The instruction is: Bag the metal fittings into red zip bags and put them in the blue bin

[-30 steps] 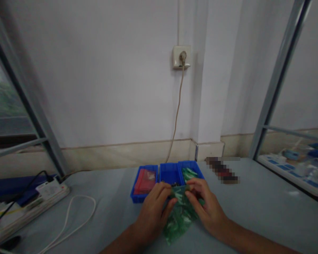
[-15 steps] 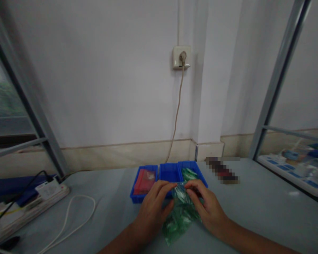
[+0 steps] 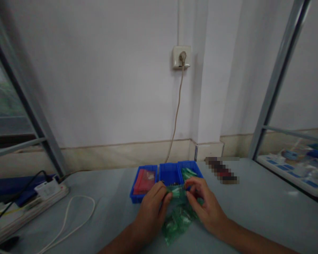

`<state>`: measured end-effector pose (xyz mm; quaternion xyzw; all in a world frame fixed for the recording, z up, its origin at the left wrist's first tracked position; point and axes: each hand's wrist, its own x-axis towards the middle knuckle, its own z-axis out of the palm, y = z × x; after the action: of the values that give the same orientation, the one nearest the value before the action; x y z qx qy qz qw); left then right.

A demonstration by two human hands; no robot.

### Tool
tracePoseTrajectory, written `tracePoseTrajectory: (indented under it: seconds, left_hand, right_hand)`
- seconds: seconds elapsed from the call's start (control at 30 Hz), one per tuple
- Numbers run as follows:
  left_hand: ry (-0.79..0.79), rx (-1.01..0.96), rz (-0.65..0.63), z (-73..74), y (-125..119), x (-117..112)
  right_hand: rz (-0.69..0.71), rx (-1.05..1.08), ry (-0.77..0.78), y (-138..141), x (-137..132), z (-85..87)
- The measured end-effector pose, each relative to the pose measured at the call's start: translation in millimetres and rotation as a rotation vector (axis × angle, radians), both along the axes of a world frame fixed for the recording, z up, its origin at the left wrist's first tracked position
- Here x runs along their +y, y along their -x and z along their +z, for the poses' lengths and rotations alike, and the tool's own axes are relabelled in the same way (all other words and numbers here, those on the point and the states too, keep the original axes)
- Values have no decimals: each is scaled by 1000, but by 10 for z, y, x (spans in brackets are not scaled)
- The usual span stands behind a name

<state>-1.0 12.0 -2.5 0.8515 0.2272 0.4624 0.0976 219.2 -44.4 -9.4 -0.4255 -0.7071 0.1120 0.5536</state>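
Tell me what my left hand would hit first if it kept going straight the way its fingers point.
Your left hand pinches the top of the green bag. Going straight on, forward and slightly right, it would probably meet the middle blue bin first, though depth is unclear.

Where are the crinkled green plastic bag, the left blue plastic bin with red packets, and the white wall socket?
crinkled green plastic bag (image 3: 178,219): head view, its lower bulging middle.
left blue plastic bin (image 3: 147,166): head view, its back rim.
white wall socket (image 3: 176,60): head view, faceplate left of the plug.
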Motion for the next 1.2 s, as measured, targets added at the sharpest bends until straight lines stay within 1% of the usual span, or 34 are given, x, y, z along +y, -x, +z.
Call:
tracePoseTrajectory:
  seconds: [0.1,0.17,0.33,0.47,0.6,0.8,1.03,1.13,1.2]
  left_hand:
    - [51,-15,-4,11,2,-15]
    - [57,-19,-4,27,5,-25]
    - [28,-17,-7,95,14,-58]
    - [21,-20,-21,128,28,-83]
    - [-13,-30,7,112,37,-71]
    - [-18,-16,20,71,47,-52]
    - [-17,-7,27,92,61,-52]
    - [-28,-56,52,64,42,-20]
    - [-69,-95,68,23,24,12]
  right_hand:
    - [44,-81,-38,-21,4,0]
    - [65,-116,-49,-32,-3,24]
    - [54,-87,5,-33,-19,77]
    - [54,-91,-5,-23,-13,64]
    - [56,-96,-10,-22,-16,70]
    - [76,-101,-19,-30,-13,85]
    - [73,-94,-44,-6,-42,113]
    - [51,-70,-41,15,-57,132]
    - [59,-71,-27,19,-50,129]
